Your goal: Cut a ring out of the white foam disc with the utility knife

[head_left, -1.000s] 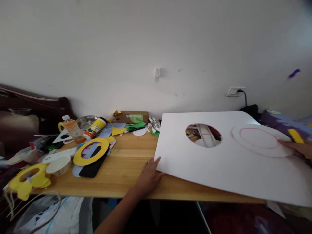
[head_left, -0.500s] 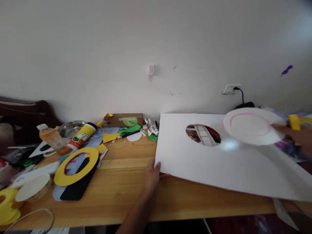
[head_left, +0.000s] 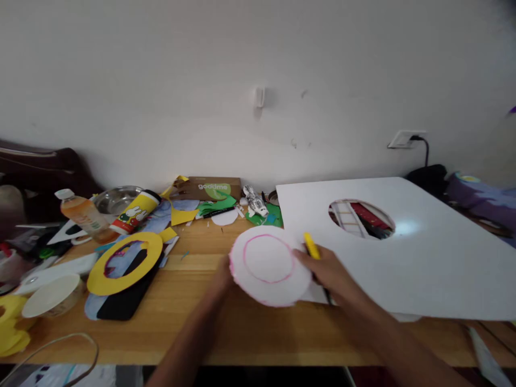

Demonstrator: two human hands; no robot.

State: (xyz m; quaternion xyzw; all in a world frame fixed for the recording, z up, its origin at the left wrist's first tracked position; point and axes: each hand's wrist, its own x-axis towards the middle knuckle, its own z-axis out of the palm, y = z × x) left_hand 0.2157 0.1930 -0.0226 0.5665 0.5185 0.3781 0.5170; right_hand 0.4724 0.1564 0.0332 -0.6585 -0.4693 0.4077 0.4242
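White disc just below frame centre | right hand pinches its right edge, gripping yellow tool too | left hand at left edge, grip hidden | likely light, stiffish; hold by rim

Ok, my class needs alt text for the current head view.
A left hand and right hand hold a white disc marked with a pink ring over a wooden table; the right also grips a yellow tool. Nearby lies a white board with a hole.
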